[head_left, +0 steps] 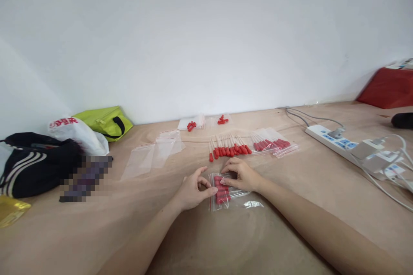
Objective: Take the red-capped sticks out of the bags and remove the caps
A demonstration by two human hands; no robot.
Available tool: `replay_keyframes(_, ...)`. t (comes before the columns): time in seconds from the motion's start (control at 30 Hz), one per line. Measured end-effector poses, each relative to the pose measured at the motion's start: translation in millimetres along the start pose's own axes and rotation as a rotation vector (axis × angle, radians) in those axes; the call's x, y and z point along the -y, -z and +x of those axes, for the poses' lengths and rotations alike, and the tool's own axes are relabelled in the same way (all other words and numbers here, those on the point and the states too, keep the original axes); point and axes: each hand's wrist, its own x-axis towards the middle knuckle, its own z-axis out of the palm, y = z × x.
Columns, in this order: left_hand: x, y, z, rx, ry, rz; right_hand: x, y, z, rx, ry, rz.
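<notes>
A clear zip-lock bag [237,197] lies flat in front of me with several red-bulbed droppers [222,197] inside, their clear stems pointing right. My left hand [193,189] is at the bag's zip edge, thumb and curled fingers around it, index finger raised. My right hand [241,174] lies over the upper part of the bag, thumb on the bulbs and fingers bent at the far edge. Just beyond, a row of loose droppers [229,151] rests on the table, bulbs toward me. Filled bags of droppers [271,142] lie to their right.
Flat zip bags [138,161] lie at left. Small bags with red bulbs [191,126] are near the wall. A power strip [332,137] with plugs and cables stands right, a red bag [390,88] behind it. Black [38,163], white [77,133] and lime-green [103,122] bags sit left.
</notes>
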Motion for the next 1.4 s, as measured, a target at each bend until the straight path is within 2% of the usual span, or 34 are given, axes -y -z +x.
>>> replay_keyframes(0.23, -10, -7.8, 1, -0.151, -0.046, -0.288, -2, 3, 1, -0.028, -0.033, -0.002)
replay_keyframes(0.37, -10, -6.9, 3, -0.158, 0.072, -0.446, -2, 3, 1, -0.03, -0.021, -0.011)
replay_keyframes(0.47, -10, -4.7, 2, -0.182, 0.146, -0.422, -2, 3, 1, -0.033, -0.029, -0.013)
replay_keyframes(0.6, -12, -3.2, 0, -0.138, 0.181, -0.35, -3, 3, 1, -0.031, -0.031, -0.013)
replay_keyframes(0.77, -11, -5.1, 0, -0.094, 0.126, -0.247, -4, 3, 1, -0.03, -0.021, -0.002)
replay_keyframes(0.9, -12, -9.0, -2, -0.122, 0.052, -0.207, 1, 4, 2, -0.024, -0.017, -0.03)
replay_keyframes(1.03, -12, -14.6, -5, -0.196, -0.042, -0.155, 15, 5, 5, 0.017, 0.094, -0.155)
replay_keyframes(1.17, -9, -19.9, -6, -0.203, -0.085, -0.192, 27, 1, 9, 0.03, 0.186, -0.27)
replay_keyframes(1.4, -14, -23.7, -7, -0.218, -0.102, -0.249, 20, -7, 13, -0.029, 0.345, -0.444)
